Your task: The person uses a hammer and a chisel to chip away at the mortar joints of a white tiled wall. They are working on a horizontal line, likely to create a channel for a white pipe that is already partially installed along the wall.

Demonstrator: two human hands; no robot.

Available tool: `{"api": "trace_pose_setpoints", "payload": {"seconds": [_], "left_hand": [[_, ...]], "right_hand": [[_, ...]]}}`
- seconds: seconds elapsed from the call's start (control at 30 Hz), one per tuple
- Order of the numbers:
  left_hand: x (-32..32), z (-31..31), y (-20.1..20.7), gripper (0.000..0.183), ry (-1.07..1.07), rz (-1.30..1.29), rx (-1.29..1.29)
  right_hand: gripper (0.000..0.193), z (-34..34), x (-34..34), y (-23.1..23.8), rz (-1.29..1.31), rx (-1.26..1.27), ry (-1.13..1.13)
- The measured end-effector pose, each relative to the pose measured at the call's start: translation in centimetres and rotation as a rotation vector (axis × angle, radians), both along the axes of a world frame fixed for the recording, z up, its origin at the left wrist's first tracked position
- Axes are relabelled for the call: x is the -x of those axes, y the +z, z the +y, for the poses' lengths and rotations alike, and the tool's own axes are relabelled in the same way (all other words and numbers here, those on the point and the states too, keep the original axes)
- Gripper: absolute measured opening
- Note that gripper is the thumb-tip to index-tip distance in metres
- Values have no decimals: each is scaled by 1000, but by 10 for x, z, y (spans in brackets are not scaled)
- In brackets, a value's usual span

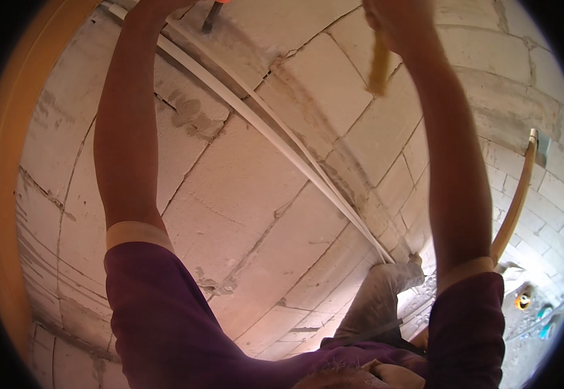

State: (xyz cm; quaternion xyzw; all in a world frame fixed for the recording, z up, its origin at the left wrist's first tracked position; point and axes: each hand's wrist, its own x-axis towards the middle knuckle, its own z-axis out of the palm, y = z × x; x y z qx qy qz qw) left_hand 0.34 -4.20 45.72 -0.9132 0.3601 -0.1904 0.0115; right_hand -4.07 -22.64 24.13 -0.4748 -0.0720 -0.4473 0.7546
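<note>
Both my arms reach up along a wall of pale blocks [256, 214]. At the top edge my left hand [168, 5] is mostly cut off, its fingers out of sight. Beside it a chisel [212, 18] with a dark flat blade and a bit of orange-red at its top points down at the wall; the hand appears to hold it. My right hand [399, 26], blurred, is closed round a wooden handle [378, 68] like a hammer's. The lower end of the handle sticks out below the fist; any head on it is out of view.
Two thin white pipes [256, 120] run slantwise down the wall beside a rough groove [314, 123]. An orange-brown frame [3, 194] borders the left. At right, a yellowish tube [518, 194] hangs from a wall box [542, 148]. A yellow ring-shaped item [523, 299] lies on the littered floor.
</note>
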Motion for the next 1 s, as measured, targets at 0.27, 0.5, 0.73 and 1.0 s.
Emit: {"api": "trace_pose_setpoints", "payload": {"seconds": [0.27, 0.5, 0.73, 1.0], "left_hand": [[-3, 5, 3, 26, 20, -179, -89], [-7, 1, 4, 25, 48, 9, -5], [-38, -3, 14, 22, -5, -41, -96], [-15, 2, 29, 23, 55, -31, 69]], "right_hand": [[47, 1, -26, 40, 35, 13, 293], [43, 9, -55, 29, 76, 46, 453], [42, -16, -37, 16, 45, 259, 569], [42, -43, 30, -26, 213, 105, 474]]}}
